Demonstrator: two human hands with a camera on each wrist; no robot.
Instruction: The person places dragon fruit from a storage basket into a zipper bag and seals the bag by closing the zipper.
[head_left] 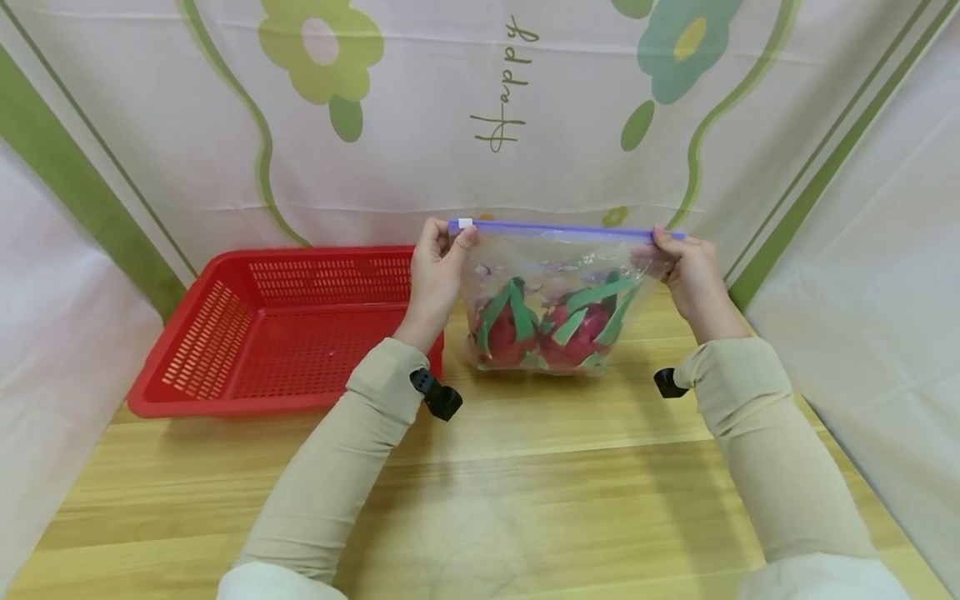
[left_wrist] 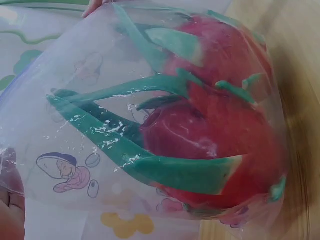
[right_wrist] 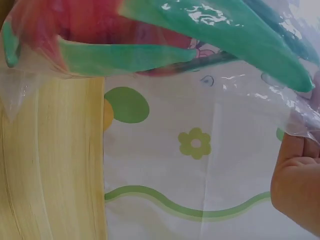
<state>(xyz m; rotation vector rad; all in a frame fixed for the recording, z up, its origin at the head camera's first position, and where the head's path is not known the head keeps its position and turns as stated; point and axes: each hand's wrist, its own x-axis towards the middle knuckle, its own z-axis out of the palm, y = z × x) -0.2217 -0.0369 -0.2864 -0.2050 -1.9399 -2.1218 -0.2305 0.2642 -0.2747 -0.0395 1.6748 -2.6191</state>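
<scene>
A clear zip bag [head_left: 551, 258] with a purple top strip and a white slider hangs upright between both hands. Inside it lie two red dragon fruits with green scales, a left one [head_left: 507, 327] and a right one [head_left: 576, 332]. My left hand [head_left: 437, 275] pinches the top left corner beside the slider, and my right hand [head_left: 693, 271] pinches the top right corner. In the left wrist view the dragon fruits [left_wrist: 200, 130] fill the bag's lower part, and small cartoon figures are printed on the plastic. Part of the right hand [right_wrist: 300, 185] shows at the right wrist view's edge.
A red plastic basket [head_left: 180, 403] with perforated walls stands left of the bag on the wooden table [head_left: 525, 500]. Behind rises a pale curtain [head_left: 450, 100] with printed flowers, and white cloth [head_left: 862, 250] hangs along the sides. Small black cameras are strapped to both wrists.
</scene>
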